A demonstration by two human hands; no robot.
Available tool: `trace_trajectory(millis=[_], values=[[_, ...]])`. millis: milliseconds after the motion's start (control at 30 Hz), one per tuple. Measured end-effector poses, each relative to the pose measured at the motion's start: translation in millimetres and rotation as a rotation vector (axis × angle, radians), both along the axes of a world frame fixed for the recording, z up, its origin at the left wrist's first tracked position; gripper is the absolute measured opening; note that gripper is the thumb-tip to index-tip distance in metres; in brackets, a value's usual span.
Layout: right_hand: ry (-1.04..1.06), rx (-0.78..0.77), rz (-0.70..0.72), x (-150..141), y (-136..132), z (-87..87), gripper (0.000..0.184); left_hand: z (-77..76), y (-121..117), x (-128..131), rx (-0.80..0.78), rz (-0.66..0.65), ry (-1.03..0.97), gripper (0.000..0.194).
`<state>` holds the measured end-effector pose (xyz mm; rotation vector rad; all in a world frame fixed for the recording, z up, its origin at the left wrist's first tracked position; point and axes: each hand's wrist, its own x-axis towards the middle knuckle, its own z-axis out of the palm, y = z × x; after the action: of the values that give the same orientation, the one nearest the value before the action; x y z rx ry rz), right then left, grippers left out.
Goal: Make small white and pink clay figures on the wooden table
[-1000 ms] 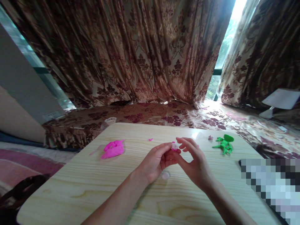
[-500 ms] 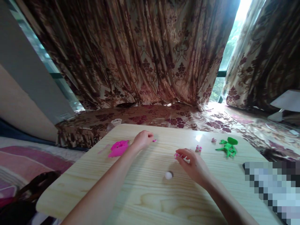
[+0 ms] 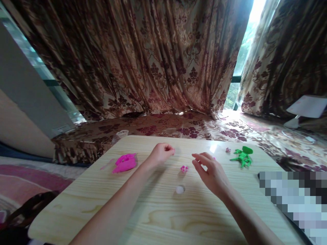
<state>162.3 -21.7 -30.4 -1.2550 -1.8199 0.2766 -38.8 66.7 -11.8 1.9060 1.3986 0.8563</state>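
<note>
My left hand (image 3: 162, 153) is over the far middle of the table, thumb and fingertips pinched together. What the pinch holds, if anything, is too small to make out. My right hand (image 3: 209, 170) hovers to the right of a small white ball with pink dots (image 3: 184, 168), fingers apart and nothing in them. That dotted ball rests on the tabletop. Nearer to me lies a plain white ball (image 3: 180, 189). A bit of another pink-spotted piece (image 3: 214, 158) peeks out behind my right hand, which mostly hides it.
On the wooden table (image 3: 163, 217), a flattened pink lump (image 3: 125, 163) lies at left. A green figure (image 3: 242, 156) and a small pinkish piece (image 3: 228, 149) sit at far right. A blurred-out flat object (image 3: 293, 204) borders the right edge. Curtains (image 3: 158, 61) hang behind.
My right hand has let go of the pink-dotted ball, which now sits on the table, and its fingers have spread. The pink bit by my left fingertips no longer shows clearly.
</note>
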Motion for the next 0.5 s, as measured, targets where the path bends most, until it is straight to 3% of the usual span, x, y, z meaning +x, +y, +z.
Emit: trace_trajectory(millis=[100,200,367,500], values=[[0.198,0.002,0.066,-2.6,1.2,1.6,0.029,9.8,-25.3,18.7,-0.08,-0.151,-0.134,0.023],[0.319,-0.041,0.148,-6.5,0.0,0.3,0.035,12.9,-44.0,28.8,-0.278,-0.3,-0.432,0.021],[0.269,-0.018,0.234,-10.9,-3.8,3.3,0.03,8.7,-50.7,30.0,-0.357,-0.271,-0.571,0.014],[0.202,0.027,0.188,-11.3,-4.4,6.6,0.018,9.0,-52.0,26.5,-0.381,-0.292,-0.592,0.015]])
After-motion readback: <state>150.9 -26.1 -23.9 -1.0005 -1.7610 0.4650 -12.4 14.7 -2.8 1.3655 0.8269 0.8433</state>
